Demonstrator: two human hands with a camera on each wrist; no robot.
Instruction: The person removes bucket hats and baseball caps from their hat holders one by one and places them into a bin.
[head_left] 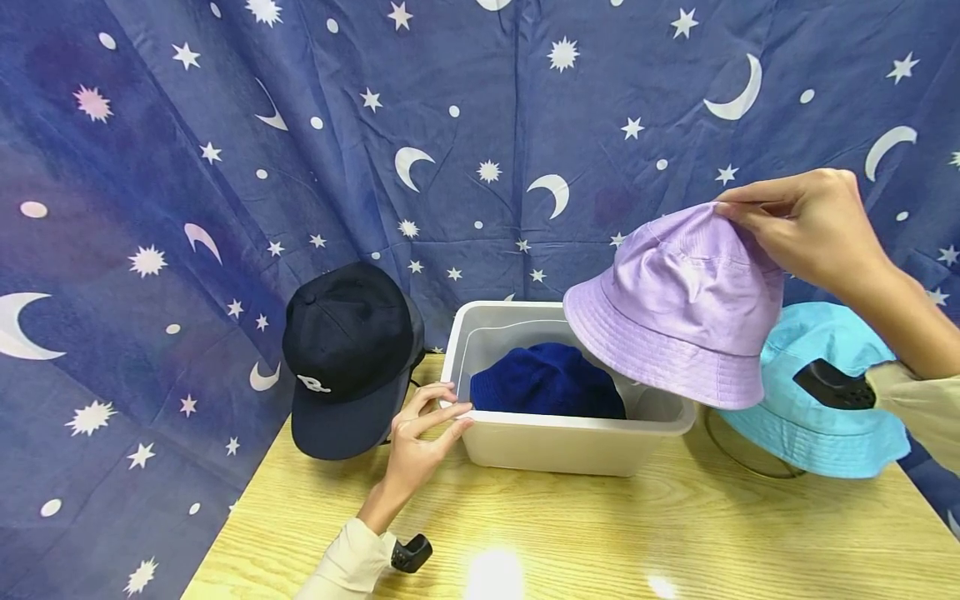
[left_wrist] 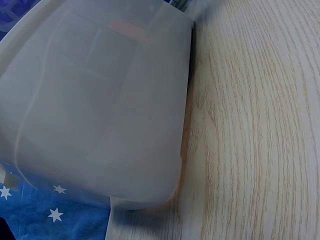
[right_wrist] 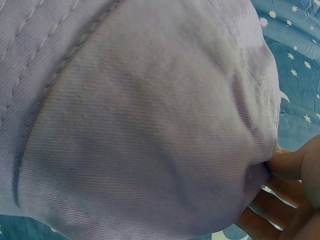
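Note:
A lilac bucket hat (head_left: 682, 300) hangs from my right hand (head_left: 817, 225), which pinches the top of its crown between thumb and fingers. Its brim overlaps the right part of a white plastic bin (head_left: 555, 446) and hides some of that side. Inside the bin lies a dark blue hat (head_left: 547, 383). At the bin's front left corner, my left hand (head_left: 420, 437) holds the rim, thumb on the outside and fingertips over the edge. The right wrist view is mostly filled by the lilac fabric, with the pinching fingers (right_wrist: 287, 165) at its right edge.
To the left, a black cap (head_left: 348, 350) with a white emblem stands raised above the wooden table (head_left: 600, 533). On the right, a light blue bucket hat (head_left: 825, 400) sits over a stand with a round wire base. A blue star-and-moon cloth (head_left: 480, 125) hangs behind.

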